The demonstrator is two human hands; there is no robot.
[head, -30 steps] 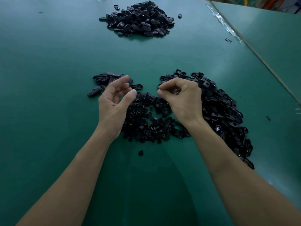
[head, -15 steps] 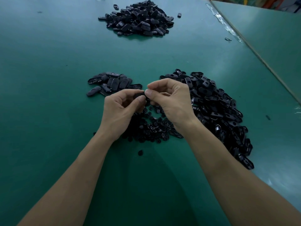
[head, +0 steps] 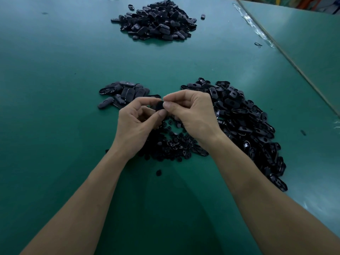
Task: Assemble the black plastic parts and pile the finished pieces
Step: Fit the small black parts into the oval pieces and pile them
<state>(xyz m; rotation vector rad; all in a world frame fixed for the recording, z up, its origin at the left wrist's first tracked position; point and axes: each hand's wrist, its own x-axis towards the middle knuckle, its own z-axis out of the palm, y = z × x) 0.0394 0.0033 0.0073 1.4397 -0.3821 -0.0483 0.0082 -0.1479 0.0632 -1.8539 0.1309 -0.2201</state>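
Centre: left hand (head: 136,124) and right hand (head: 193,115) meet, thumb and forefinger of each curled to pinch one black part (head: 159,105) above the inserts (head: 173,144) at 6 o'clock. The joining step appears to be in hand; the next move calls for pressing the halves home, then probably dropping the piece on the small pile (head: 125,92) at 10 o'clock, with shells (head: 248,122) at 3 o'clock and a large pile (head: 156,21) at 12 o'clock. A second earlier the hands were apart, the left open and empty.

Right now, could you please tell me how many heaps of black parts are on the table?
4: a large heap far ahead; a small heap beyond the left hand; a long heap beside the right hand; small round pieces beneath both, partly hidden.
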